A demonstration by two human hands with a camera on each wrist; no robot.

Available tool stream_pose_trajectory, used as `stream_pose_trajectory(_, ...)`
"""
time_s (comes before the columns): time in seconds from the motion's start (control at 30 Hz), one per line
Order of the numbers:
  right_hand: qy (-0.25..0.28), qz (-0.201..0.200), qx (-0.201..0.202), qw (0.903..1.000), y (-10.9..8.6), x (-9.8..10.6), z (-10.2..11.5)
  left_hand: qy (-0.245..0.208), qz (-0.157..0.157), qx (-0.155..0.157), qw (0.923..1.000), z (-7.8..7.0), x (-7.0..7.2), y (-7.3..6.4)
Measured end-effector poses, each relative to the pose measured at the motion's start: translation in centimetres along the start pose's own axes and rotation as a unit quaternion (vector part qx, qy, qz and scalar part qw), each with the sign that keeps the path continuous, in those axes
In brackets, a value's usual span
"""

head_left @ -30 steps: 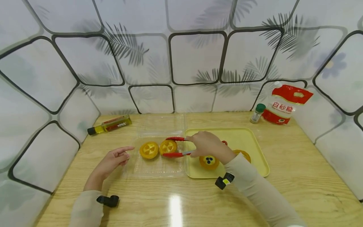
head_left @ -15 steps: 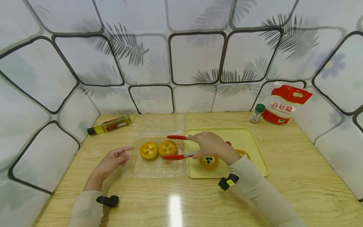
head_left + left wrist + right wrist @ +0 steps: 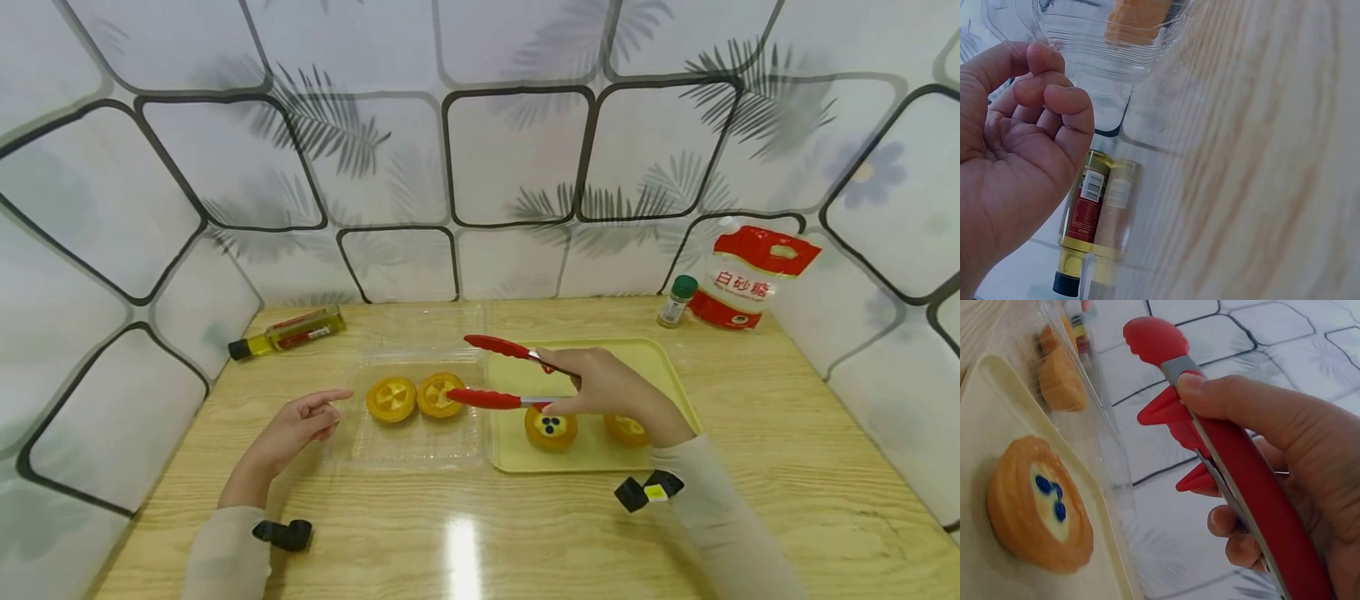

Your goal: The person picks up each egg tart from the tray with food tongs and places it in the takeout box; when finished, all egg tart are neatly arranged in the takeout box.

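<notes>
My right hand (image 3: pixel 611 390) grips red tongs (image 3: pixel 498 371) (image 3: pixel 1235 469) above a yellow tray (image 3: pixel 675 383); their arms are spread with nothing between them. A tart with blue dots (image 3: pixel 551 428) (image 3: pixel 1038 515) and a second tart (image 3: pixel 626 428) sit on the tray. Two orange tarts (image 3: pixel 391 398) (image 3: pixel 440 393) lie in a clear plastic container (image 3: pixel 420 446). My left hand (image 3: pixel 300 421) (image 3: pixel 1016 150) rests on the table by the container's left edge, fingers loosely curled, holding nothing.
An oil bottle (image 3: pixel 288 331) (image 3: pixel 1088 219) lies at the back left of the wooden table (image 3: pixel 465 533). A small green-capped jar (image 3: pixel 677 301) and a red and white bag (image 3: pixel 746 275) stand at the back right. Patterned walls close in three sides.
My right hand has drawn the tongs back to the right and lifted them away from the tart in the container, and the arms now stand wider apart. The left hand has stayed put.
</notes>
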State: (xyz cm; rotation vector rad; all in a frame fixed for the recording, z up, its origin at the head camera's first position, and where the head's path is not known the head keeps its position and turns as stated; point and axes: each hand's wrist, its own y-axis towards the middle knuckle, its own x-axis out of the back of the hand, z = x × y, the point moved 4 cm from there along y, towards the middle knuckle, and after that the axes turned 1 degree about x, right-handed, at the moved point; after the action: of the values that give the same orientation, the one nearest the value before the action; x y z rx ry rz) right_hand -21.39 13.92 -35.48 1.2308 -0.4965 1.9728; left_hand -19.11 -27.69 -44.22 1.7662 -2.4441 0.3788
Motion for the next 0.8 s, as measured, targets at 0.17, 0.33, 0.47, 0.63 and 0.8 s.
stream_pose_trajectory(0.17, 0.006, -0.039, -0.005, 0.9992, -2.1, 0.6, -1.2, 0.001, 0.004, -0.001, 1.0, 0.0, 0.0, 0.0)
stream_pose_trajectory(0.33, -0.02, -0.056, -0.009, 0.9982, -4.3, 1.1, -2.0, 0.001, 0.003, 0.001, 1.0, -0.1, 0.0, -0.1)
stream_pose_trajectory(0.47, -0.017, -0.043, -0.025, 0.9986, -5.9, 1.4, -2.4, 0.002, 0.001, 0.003, 1.0, -0.1, 0.0, -0.1)
stream_pose_trajectory(0.63, -0.044, -0.044, -0.02, 0.9979, -7.6, 1.4, -2.6, 0.0, 0.0, 0.003, 1.0, 0.0, 0.1, -0.1)
stream_pose_trajectory(0.8, -0.069, -0.037, -0.034, 0.9963, -8.9, 1.0, -2.8, 0.002, 0.0, 0.001, 1.0, 0.0, 0.1, 0.0)
